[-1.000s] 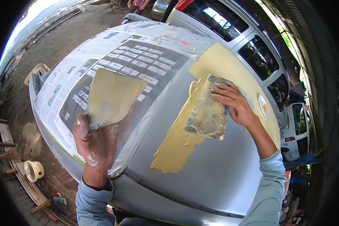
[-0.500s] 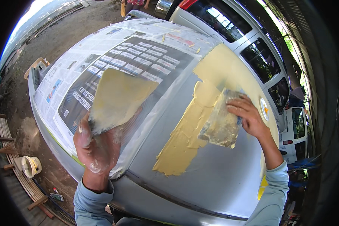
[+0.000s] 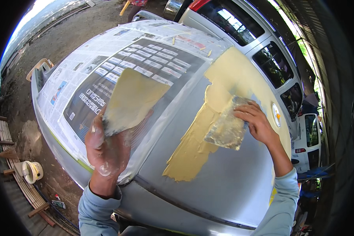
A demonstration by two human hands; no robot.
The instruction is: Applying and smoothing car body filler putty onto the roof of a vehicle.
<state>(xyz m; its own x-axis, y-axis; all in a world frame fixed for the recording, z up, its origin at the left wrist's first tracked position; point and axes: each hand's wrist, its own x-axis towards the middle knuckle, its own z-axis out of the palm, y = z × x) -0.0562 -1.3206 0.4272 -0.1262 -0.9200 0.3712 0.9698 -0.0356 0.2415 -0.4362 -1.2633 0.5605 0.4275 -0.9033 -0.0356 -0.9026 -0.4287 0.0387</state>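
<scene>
My left hand (image 3: pixel 108 151) is closed round the lower end of a putty-coated spreader (image 3: pixel 135 100), held up above newspaper sheets. My right hand (image 3: pixel 256 122) grips a second flat putty spreader (image 3: pixel 227 129), smeared and semi-clear, its face lying low over the grey car panel (image 3: pixel 232 177). A wide strip of yellow body putty (image 3: pixel 190 155) runs along the panel, beside and partly under the right spreader. More yellow putty (image 3: pixel 234 67) covers the panel's far right part, round a small oval side lamp (image 3: pixel 276 115). White smears mark my left palm and thumb.
Newspaper (image 3: pixel 94 59) masks the panel's left side. A silver van (image 3: pixel 259 47) stands close at the right, with a white vehicle (image 3: pixel 305 145) behind. On the ground at left are a putty-stained bucket (image 3: pixel 32 172) and wooden slats (image 3: pixel 11 157). Another person (image 3: pixel 137 8) is at the top edge.
My right hand and its spreader have shifted slightly left, and the putty strip's surface looks changed beside it. My left hand with its spreader has moved a little right and up.
</scene>
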